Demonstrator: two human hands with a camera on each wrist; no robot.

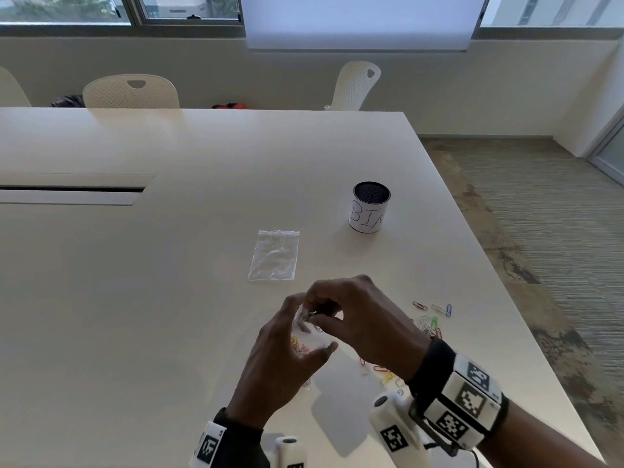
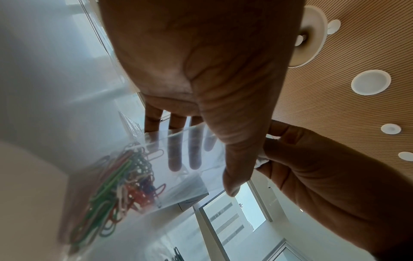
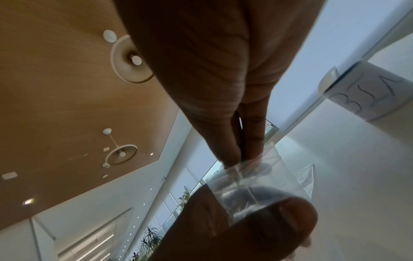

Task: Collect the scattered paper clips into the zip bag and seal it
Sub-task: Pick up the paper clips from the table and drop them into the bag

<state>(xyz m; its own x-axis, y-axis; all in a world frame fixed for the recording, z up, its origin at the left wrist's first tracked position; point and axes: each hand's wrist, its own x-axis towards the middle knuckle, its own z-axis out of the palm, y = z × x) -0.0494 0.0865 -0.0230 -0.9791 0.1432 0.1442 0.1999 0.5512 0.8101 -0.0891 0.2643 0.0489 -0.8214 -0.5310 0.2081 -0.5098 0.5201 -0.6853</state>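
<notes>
Already zip bag (image 2: 178, 176) holds colourful paper clips (image 2: 120, 187).

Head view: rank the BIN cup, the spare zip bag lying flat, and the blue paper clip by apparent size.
1. spare zip bag
2. BIN cup, slightly smaller in outline, though it stands farther away
3. blue paper clip, clearly smallest

desk (image 1: 169, 298): pale, smooth, with a long slot cover set in its top, well left of the grip
spare bag (image 1: 274, 255): clear, flat, just beyond the grip
tin (image 1: 370, 207): marked "BIN", upright, farther beyond and right
paper clips (image 1: 429, 319): coloured, scattered right of and under the right grip
</notes>
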